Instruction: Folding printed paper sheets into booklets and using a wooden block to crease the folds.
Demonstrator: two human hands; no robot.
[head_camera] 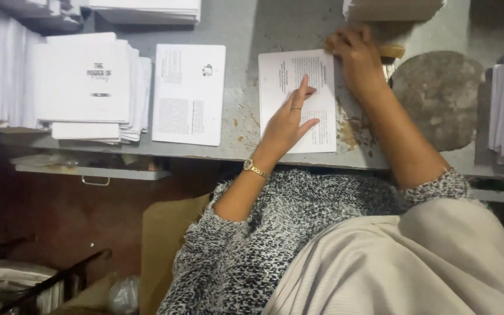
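Left hand (290, 119) lies flat, fingers spread, on the printed sheet (287, 76); right hand (354, 55) grips a wooden-handled tool at its far right edge.

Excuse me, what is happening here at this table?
A person sits at a grey table. The left hand lies flat on a printed sheet, pressing it down. The right hand rests at the sheet's top right corner, on a brownish object that I cannot identify. Stacks of printed paper lie to the left.
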